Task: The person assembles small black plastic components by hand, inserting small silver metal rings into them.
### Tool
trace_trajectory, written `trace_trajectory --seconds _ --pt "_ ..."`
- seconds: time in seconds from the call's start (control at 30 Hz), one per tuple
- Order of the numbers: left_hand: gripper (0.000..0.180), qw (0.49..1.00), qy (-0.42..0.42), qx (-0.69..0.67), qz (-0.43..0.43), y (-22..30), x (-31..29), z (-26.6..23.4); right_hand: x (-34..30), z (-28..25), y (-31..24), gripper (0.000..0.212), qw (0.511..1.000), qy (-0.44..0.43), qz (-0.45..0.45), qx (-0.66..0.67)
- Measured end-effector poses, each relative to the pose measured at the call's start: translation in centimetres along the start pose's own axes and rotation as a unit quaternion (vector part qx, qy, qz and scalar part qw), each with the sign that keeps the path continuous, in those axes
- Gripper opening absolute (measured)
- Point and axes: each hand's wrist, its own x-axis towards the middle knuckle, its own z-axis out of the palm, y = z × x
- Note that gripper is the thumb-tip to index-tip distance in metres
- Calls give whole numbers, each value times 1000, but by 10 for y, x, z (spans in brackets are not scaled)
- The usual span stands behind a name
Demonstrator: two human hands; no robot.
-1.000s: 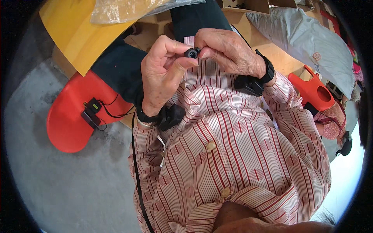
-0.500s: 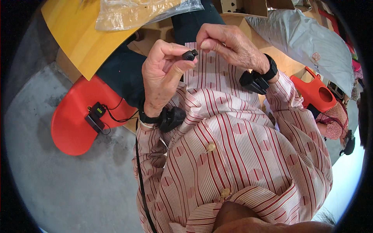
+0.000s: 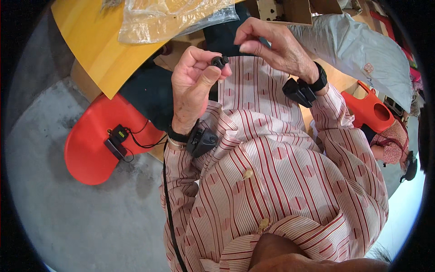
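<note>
My left hand (image 3: 190,90) pinches a small black part (image 3: 219,62) between thumb and fingertips, above my lap. The part looks short and rounded, with a stub at its right side; its exact kind is unclear. To the right and slightly farther away, my right hand (image 3: 283,50) is raised, its thumb and bent index finger close together. Anything between those fingertips is too small to make out. A gap separates this hand from the black part. Black straps with dark devices circle both wrists.
Clear plastic bags (image 3: 176,20) lie over the edge of the yellow table (image 3: 93,41). An open cardboard box (image 3: 297,12) with small dark pieces stands beyond my right hand, beside a pale sack (image 3: 353,56). Black devices (image 3: 117,140) rest on a red seat (image 3: 86,158) at left.
My right hand has moved away from the black part, up and to the right. My left hand still holds the part, which is turned slightly. The whole view has shifted a little.
</note>
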Motion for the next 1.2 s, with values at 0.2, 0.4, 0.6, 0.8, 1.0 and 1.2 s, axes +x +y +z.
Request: trace_trajectory --seconds 0.2,0.4,0.6,0.8,1.0,1.2 --pt "19 1000 -6 -13 -28 -4 15 5 1 0 -9 27 997 -28 2 70" --pt "18 998 21 54 8 -1 18 13 -9 -8 5 17 999 51 -20 -2" --pt "20 997 55 48 39 4 23 4 5 -31 13 12 989 100 8 -111" --pt "23 981 58 134 129 15 34 18 13 -42 6 23 995 97 16 15" --pt "24 915 89 294 261 19 36 35 13 -11 -18 27 994 97 -35 29" --pt "24 944 133 234 192 15 31 48 11 3 -22 41 932 138 -152 -299"
